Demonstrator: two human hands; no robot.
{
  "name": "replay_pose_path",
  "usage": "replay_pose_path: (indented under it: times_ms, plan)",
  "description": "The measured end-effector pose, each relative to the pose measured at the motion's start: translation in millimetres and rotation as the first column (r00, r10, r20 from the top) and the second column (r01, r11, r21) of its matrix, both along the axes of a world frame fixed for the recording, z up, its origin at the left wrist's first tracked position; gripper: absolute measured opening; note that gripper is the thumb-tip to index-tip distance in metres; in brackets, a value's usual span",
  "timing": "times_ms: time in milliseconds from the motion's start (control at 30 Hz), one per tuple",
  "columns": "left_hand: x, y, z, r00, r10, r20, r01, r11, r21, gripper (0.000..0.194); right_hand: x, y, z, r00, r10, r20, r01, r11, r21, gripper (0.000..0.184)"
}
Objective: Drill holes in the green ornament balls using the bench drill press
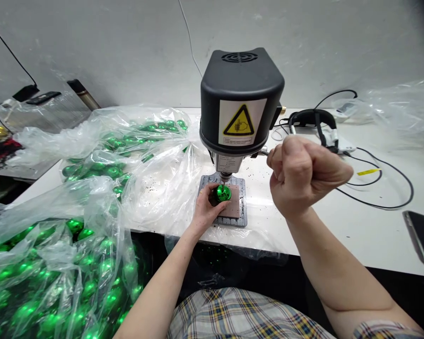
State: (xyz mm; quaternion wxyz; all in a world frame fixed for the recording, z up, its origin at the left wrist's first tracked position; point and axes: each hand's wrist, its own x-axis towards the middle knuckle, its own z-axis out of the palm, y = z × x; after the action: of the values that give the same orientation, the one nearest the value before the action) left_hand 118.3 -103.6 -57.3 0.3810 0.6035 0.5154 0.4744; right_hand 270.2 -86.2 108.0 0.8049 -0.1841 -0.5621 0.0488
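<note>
A small black drill press with a yellow hand-warning label stands in the middle of the table. Under its chuck, a shiny green bauble rests on a reddish-brown block on the grey slotted base. My left hand grips the bauble from the left, thumb in front and fingers behind. The drill bit comes down at the bauble's top; whether it has gone in I cannot tell. My right hand is closed in a fist around the press's feed lever, whose end the fingers hide.
Clear plastic bags of green baubles fill the left side, on the table and in front of it. Dark shavings dot the white tabletop. At right lie a black-and-white headset, looped cables and a phone.
</note>
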Motion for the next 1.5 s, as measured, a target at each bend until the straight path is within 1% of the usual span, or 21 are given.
replay_pose_path:
  times_ms: [100, 200, 433, 700, 800, 900, 967, 1033, 1067, 1100, 1133, 1167, 1200, 1233, 1267, 1300, 1367, 1400, 1433, 1467, 1500]
  plan:
    - [0, 0, 0.1, 1.000, -0.008, 0.019, 0.007, 1.000, 0.004, 0.053, 4, -2, -7.4, 0.998, 0.002, 0.060, -0.003, 1.000, 0.030, 0.054]
    - [0, 0, -0.3, 1.000, -0.019, 0.024, 0.019, 1.000, 0.012, 0.052, 7, -1, -16.3, 0.995, 0.016, 0.099, -0.027, 0.994, 0.108, 0.050]
    - [1, 0, -0.3, 0.999, -0.013, 0.036, 0.012, 1.000, 0.020, 0.052, 11, 5, -30.4, 0.966, 0.035, 0.254, -0.116, 0.944, 0.310, 0.041]
    - [-1, -1, -2.0, 1.000, -0.006, 0.030, 0.005, 1.000, 0.010, 0.053, 13, 4, -38.4, 0.942, 0.036, 0.334, -0.154, 0.930, 0.334, 0.043]
    - [1, 3, -2.9, 1.000, 0.004, 0.021, -0.004, 1.000, 0.013, 0.053, 6, 3, -26.3, 0.986, 0.035, 0.162, -0.075, 0.965, 0.252, 0.046]
    - [4, 0, 5.4, 0.997, 0.068, -0.022, -0.068, 0.998, 0.010, 0.051, 1, 8, 4.7, 0.999, 0.024, -0.046, -0.025, 1.000, -0.012, 0.050]
    - [4, -15, 18.0, 0.982, 0.170, -0.081, -0.168, 0.985, 0.032, 0.048, 2, 12, 26.2, 0.993, 0.075, -0.089, -0.092, 0.974, -0.209, 0.046]
    - [0, -40, 32.5, 0.971, 0.205, -0.120, -0.197, 0.977, 0.076, 0.042, 4, 16, 40.8, 0.981, 0.142, -0.132, -0.176, 0.937, -0.302, 0.046]
    - [-3, -56, 38.0, 0.980, 0.147, -0.137, -0.136, 0.987, 0.087, 0.040, 5, 18, 44.7, 0.976, 0.165, -0.144, -0.204, 0.927, -0.316, 0.046]
    - [-8, -72, 40.9, 0.986, 0.018, -0.163, -0.006, 0.997, 0.078, 0.038, 6, 18, 46.7, 0.971, 0.185, -0.151, -0.225, 0.921, -0.318, 0.046]
    - [-12, -88, 40.3, 0.965, -0.165, -0.204, 0.176, 0.984, 0.038, 0.039, 6, 19, 47.2, 0.969, 0.194, -0.155, -0.235, 0.920, -0.313, 0.044]
    - [-17, -101, 35.6, 0.904, -0.345, -0.253, 0.348, 0.937, -0.032, 0.042, 6, 19, 46.7, 0.967, 0.196, -0.161, -0.237, 0.924, -0.302, 0.043]
    - [-21, -113, 26.8, 0.817, -0.489, -0.305, 0.475, 0.871, -0.124, 0.045, 5, 19, 45.7, 0.966, 0.195, -0.168, -0.237, 0.929, -0.286, 0.041]
    - [-25, -122, 14.4, 0.729, -0.586, -0.354, 0.541, 0.810, -0.227, 0.048, 4, 19, 44.6, 0.966, 0.191, -0.175, -0.233, 0.934, -0.269, 0.040]
    - [-28, -128, -0.5, 0.663, -0.630, -0.404, 0.543, 0.776, -0.320, 0.050, 3, 18, 43.8, 0.966, 0.183, -0.182, -0.226, 0.940, -0.255, 0.039]
    - [-30, -131, -16.2, 0.620, -0.638, -0.457, 0.503, 0.770, -0.393, 0.049, 1, 19, 43.1, 0.967, 0.175, -0.188, -0.218, 0.945, -0.244, 0.039]
    - [-30, -134, -42.8, 0.581, -0.593, -0.558, 0.372, 0.803, -0.466, 0.055, 0, 19, 42.6, 0.969, 0.162, -0.185, -0.204, 0.951, -0.232, 0.040]
    - [-29, -135, -49.8, 0.575, -0.561, -0.596, 0.304, 0.822, -0.481, 0.061, 0, 20, 42.5, 0.971, 0.155, -0.182, -0.196, 0.952, -0.234, 0.041]
    - [-27, -135, -51.0, 0.577, -0.534, -0.618, 0.243, 0.835, -0.494, 0.068, 0, 20, 42.3, 0.972, 0.147, -0.182, -0.189, 0.953, -0.237, 0.040]
    - [-24, -135, -45.6, 0.589, -0.529, -0.611, 0.215, 0.832, -0.512, 0.072, 0, 21, 42.1, 0.973, 0.140, -0.183, -0.182, 0.953, -0.240, 0.040]
    - [-22, -134, -33.9, 0.608, -0.561, -0.562, 0.243, 0.805, -0.541, 0.075, 1, 21, 41.9, 0.973, 0.134, -0.186, -0.178, 0.953, -0.243, 0.039]
